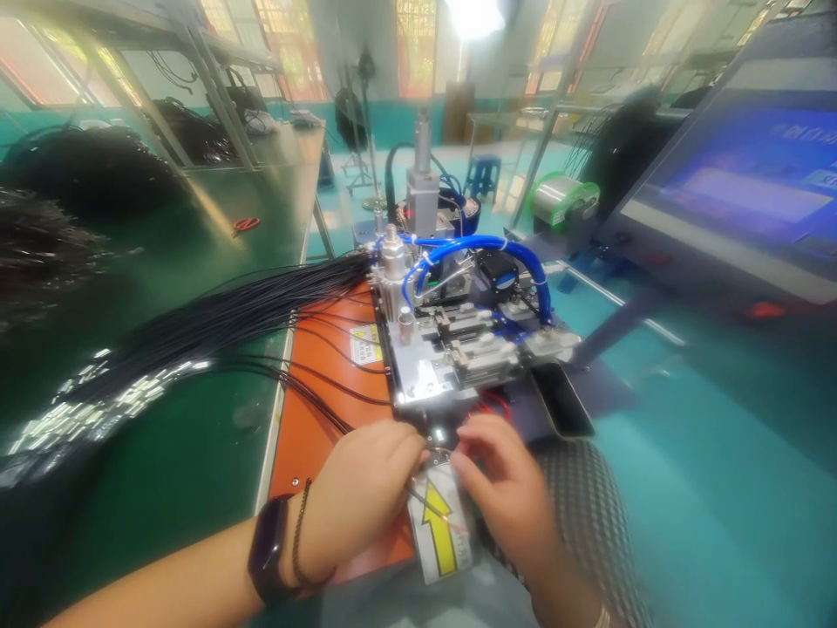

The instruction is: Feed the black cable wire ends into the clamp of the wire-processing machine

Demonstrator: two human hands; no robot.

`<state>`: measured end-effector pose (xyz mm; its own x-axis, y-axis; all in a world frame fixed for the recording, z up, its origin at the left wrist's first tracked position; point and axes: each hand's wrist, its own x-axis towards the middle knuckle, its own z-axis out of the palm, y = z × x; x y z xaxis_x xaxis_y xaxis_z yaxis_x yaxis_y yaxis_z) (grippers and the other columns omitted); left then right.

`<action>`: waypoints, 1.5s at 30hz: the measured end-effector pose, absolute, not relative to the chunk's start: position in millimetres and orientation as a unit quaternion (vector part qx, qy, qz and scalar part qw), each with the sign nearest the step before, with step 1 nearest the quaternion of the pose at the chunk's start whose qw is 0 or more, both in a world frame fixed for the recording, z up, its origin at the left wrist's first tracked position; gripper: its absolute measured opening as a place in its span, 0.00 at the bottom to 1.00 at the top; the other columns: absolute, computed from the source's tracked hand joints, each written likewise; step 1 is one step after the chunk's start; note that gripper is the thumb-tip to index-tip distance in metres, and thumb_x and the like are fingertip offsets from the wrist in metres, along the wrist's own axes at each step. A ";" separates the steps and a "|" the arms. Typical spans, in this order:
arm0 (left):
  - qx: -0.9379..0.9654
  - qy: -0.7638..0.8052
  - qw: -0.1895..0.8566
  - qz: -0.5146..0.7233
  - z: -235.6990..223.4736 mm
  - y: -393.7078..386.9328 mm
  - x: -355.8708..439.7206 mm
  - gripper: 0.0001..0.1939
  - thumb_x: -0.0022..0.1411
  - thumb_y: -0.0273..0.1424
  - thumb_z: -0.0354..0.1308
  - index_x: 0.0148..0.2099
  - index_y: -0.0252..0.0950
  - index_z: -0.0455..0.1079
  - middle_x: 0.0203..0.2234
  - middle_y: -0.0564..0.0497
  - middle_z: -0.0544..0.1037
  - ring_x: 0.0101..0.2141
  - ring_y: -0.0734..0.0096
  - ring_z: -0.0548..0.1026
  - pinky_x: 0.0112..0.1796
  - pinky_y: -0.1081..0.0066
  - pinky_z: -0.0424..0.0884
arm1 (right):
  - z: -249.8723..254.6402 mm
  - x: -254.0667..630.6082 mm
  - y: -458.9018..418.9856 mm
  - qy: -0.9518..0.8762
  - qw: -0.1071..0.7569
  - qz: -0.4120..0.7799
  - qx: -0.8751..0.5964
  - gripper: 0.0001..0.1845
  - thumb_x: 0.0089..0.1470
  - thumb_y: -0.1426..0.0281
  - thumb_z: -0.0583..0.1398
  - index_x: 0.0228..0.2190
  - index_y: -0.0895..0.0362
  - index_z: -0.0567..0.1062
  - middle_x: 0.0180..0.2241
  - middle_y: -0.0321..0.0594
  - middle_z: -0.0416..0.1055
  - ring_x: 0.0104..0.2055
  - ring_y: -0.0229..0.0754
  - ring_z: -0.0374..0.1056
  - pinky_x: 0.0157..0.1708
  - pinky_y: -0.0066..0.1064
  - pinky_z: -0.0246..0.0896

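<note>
left hand [357,497] and right hand [503,475] — fingertips [458,460] drawn close together, pinching a thin copper-tipped wire [437,510] just above a yellow-arrow label [439,536], at the front edge of the pneumatic wire machine [458,349] — black wire bundle [261,314] fanning out beside it.

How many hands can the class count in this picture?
2: the left hand and the right hand, close together at the top of the yellow-arrow label. No others show.
</note>
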<state>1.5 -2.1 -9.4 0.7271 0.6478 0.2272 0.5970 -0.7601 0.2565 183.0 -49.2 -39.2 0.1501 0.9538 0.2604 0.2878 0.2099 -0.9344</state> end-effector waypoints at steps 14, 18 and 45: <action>0.881 0.381 0.186 0.212 3.9 -3.6 0.7 0.08 0.65 0.29 0.49 0.32 0.37 0.63 0.26 0.55 0.69 0.29 0.73 0.66 0.28 0.72 0.58 | -32.5 177.3 -53.2 -0.576 0.516 0.266 -0.576 0.06 0.56 0.70 0.58 0.32 0.53 0.76 0.35 0.41 0.73 0.39 0.43 0.70 0.38 0.30 0.68; 0.882 0.378 0.178 0.219 4.3 -4.3 0.6 0.08 0.64 0.28 0.49 0.31 0.37 0.62 0.25 0.55 0.68 0.28 0.73 0.65 0.28 0.73 0.57 | -29.4 174.6 -54.0 -0.611 0.507 0.229 -0.562 0.06 0.56 0.72 0.58 0.35 0.53 0.75 0.35 0.41 0.72 0.37 0.42 0.70 0.36 0.31 0.68; 0.924 0.304 -0.017 0.230 -8.7 -5.6 -1.8 0.13 0.62 0.21 0.44 0.26 0.36 0.58 0.21 0.52 0.61 0.25 0.69 0.56 0.25 0.67 0.49 | -26.1 162.3 -45.7 -0.648 0.460 0.272 -0.543 0.08 0.57 0.73 0.57 0.29 0.55 0.75 0.30 0.37 0.74 0.34 0.40 0.67 0.37 0.31 0.61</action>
